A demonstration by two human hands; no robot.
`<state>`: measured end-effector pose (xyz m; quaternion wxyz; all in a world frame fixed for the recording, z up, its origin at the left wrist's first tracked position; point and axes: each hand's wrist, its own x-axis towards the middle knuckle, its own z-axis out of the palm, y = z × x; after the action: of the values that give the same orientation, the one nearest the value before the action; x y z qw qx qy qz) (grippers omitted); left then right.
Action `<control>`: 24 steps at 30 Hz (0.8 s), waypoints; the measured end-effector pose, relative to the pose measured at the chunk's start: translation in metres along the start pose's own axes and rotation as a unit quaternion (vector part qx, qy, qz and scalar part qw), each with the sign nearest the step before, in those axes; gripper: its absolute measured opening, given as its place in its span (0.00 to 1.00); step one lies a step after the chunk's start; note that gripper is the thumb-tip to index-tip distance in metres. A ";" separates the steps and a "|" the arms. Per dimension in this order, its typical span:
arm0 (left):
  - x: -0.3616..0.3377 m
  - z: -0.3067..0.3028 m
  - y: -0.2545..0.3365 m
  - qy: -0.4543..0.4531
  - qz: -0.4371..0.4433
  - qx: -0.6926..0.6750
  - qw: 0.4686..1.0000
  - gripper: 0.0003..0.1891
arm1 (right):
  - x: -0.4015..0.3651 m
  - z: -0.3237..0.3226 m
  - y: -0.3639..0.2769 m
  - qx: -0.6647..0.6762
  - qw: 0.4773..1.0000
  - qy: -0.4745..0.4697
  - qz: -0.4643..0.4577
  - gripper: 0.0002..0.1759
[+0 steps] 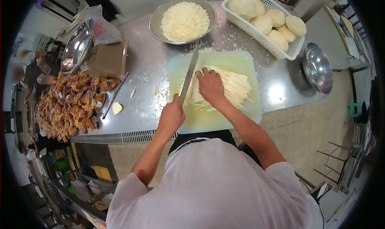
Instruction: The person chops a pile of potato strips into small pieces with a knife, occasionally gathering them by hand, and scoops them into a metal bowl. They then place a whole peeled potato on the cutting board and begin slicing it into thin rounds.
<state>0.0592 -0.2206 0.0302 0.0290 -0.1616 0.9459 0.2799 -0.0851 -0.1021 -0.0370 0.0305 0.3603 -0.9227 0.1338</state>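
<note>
A long knife (189,74) is gripped by its handle in my left hand (172,114), its blade slanting up along the left end of a pile of pale, thin strips (236,86). My right hand (210,84) rests on that pile with its fingers bent over the strips, close to the right of the blade. Under the pile lies a pale green cutting board (240,120). Small chopped bits lie to the left of the blade and past the board's far edge.
Beyond the board, a metal bowl (153,23) holds pale chopped bits. A white basket (256,35) holds several peeled round vegetables. An empty metal bowl (319,68) stands at right. Brown wrapped pieces (72,104), a metal rod (115,95) and a pale scrap (117,108) lie left.
</note>
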 end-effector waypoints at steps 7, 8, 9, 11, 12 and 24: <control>0.003 -0.014 0.005 -0.046 -0.011 0.008 0.999 0.10 | -0.001 0.003 0.001 0.002 1.000 0.008 0.002 0.17; 0.000 -0.013 0.007 -0.034 -0.022 0.000 0.999 0.09 | 0.001 0.003 0.000 0.005 1.000 0.008 0.003 0.17; 0.006 -0.004 0.004 -0.046 -0.017 0.002 0.999 0.09 | 0.000 0.003 0.000 0.009 1.000 0.013 0.003 0.17; 0.024 0.019 -0.012 -0.037 0.019 0.014 0.999 0.09 | -0.006 0.003 0.000 0.008 1.000 0.016 0.000 0.18; 0.030 0.024 -0.016 -0.022 0.059 0.028 0.998 0.09 | -0.007 0.003 -0.001 0.004 1.000 0.012 -0.006 0.18; 0.016 -0.023 0.015 -0.090 -0.018 0.021 0.996 0.10 | -0.004 0.001 0.000 -0.018 1.000 0.004 -0.003 0.16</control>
<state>0.0405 -0.2262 0.0552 0.1223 -0.1525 0.9420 0.2727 -0.0819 -0.0995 -0.0389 0.0408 0.3619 -0.9238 0.1184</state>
